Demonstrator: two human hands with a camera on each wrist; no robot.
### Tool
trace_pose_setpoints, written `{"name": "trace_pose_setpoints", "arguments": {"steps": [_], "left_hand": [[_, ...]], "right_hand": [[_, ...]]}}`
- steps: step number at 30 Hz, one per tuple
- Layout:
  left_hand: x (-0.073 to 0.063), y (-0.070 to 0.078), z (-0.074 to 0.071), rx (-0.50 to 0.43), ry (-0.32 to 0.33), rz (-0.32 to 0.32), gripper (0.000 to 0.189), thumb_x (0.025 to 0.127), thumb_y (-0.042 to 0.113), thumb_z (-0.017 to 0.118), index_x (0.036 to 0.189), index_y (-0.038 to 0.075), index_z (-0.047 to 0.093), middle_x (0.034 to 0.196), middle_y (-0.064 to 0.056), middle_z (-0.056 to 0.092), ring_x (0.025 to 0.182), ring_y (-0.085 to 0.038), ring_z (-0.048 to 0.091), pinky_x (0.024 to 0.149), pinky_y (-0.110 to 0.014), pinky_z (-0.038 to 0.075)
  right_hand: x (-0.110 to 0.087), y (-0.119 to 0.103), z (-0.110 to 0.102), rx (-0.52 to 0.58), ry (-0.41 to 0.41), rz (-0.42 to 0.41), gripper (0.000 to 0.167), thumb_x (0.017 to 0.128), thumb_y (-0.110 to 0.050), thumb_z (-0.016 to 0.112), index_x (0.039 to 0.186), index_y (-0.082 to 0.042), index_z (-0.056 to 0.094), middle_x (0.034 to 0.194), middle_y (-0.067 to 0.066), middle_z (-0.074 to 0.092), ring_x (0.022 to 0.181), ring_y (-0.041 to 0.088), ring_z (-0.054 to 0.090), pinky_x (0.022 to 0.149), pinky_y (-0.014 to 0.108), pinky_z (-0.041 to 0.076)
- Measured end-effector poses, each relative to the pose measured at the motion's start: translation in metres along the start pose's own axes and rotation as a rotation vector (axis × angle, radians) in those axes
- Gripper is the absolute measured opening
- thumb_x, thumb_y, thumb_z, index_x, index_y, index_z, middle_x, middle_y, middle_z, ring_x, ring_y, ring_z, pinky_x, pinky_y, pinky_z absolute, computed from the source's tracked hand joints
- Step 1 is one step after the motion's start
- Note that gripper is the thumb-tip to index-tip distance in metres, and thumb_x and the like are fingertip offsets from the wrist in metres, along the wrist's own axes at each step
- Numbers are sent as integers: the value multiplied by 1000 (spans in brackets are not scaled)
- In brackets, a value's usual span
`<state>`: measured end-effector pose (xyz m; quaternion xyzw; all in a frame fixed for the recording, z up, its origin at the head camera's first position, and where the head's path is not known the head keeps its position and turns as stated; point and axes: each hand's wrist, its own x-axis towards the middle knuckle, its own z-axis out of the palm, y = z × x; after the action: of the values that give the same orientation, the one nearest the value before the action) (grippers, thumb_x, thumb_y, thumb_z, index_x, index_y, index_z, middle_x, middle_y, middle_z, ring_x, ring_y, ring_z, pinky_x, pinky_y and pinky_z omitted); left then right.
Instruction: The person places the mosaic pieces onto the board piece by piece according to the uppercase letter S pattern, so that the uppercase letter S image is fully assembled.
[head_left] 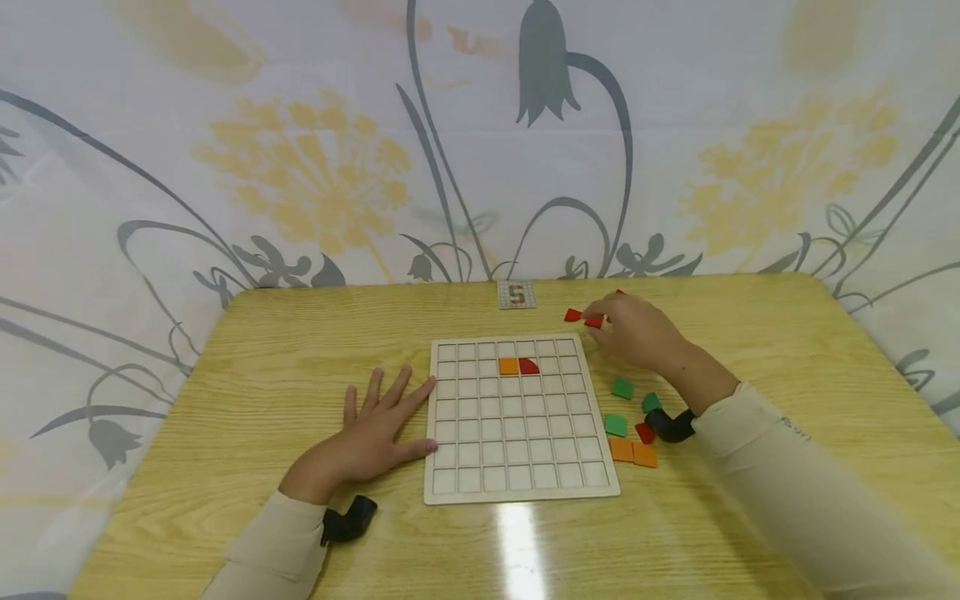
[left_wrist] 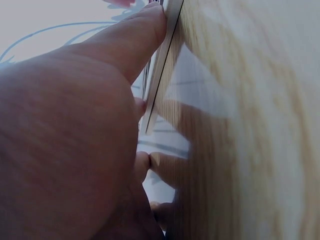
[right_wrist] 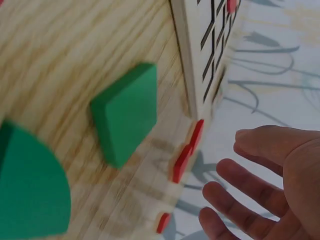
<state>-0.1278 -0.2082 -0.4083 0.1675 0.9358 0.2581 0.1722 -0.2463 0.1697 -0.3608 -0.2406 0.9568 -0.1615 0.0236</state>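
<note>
Past the far right corner of the pale wooden gridded board (head_left: 491, 431), small flat red pieces (head_left: 573, 315) lie on the yellowish wood-grain worktop (head_left: 292, 350). Your right hand (head_left: 637, 332) hangs over them, grip released, fingers loosely bent. Your left hand (head_left: 375, 437) lies spread on the worktop, grip released too, thumb and index fingertip at the board's left edge. Second row from its far side, an orange square tile (head_left: 508, 367) sits left of a red quarter-round tile (head_left: 528, 366). Right of the board: two green square tiles (head_left: 616, 425), a green rounded tile (head_left: 650, 402), another red piece (head_left: 644, 432) beside your black wrist mount (head_left: 671, 426), two orange square tiles (head_left: 622, 450). Small patterned card (head_left: 517, 294) at the worktop's far edge; grey-and-yellow floral backdrop (head_left: 480, 167) behind.
</note>
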Motion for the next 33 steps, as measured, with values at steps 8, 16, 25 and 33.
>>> {"name": "trace_pose_setpoints", "arguments": {"steps": [8,16,25,33], "left_hand": [[2,3,0,-5,-13,1,83,96,54,59,162,30,14,169,-11,-6,150,-42,-26,111,-66,-25],[1,6,-1,-6,-16,-4,83,96,53,60,162,29,16,169,-11,-5,151,-42,-25,112,-67,-24],[0,3,-1,-5,-6,-6,83,96,53,60,162,28,16,169,-11,-5,151,-41,-25,111,-67,-24],[-1,3,-2,-5,-9,-3,83,96,51,60,162,27,15,169,-12,-5,150,-42,-26,111,-67,-24]], "right_hand": [[10,20,-3,-5,-67,60,30,96,-10,62,123,2,68,116,23,69,103,37,66,83,49,55],[19,27,5,-54,-109,83,33,94,-9,62,124,2,67,115,22,70,102,36,66,85,51,55],[23,24,8,-98,-92,53,31,94,-11,65,121,3,69,112,21,70,99,35,66,84,50,55],[23,24,10,-107,-77,52,26,95,-12,65,117,-1,72,112,19,69,95,31,64,80,46,54]]}}
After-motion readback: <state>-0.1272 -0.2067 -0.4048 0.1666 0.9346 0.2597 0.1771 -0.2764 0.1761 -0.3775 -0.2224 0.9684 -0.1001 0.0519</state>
